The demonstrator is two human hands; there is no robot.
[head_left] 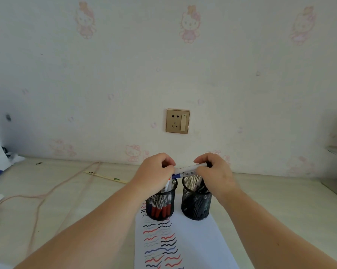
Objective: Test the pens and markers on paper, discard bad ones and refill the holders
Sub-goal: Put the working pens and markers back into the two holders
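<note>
A white marker with a blue band lies level between my two hands, above two black mesh holders. My left hand grips its left end, the cap end as far as I can tell. My right hand grips the barrel at the right. The left holder contains several red and blue markers. The right holder contains dark pens. Both stand on the far end of a white sheet of paper covered with several wavy red, black and blue test lines.
A pale wooden desk meets a wallpapered wall with a gold socket. A pinkish cable runs across the desk's left side, with a ruler near the wall. A grey object stands at the right edge.
</note>
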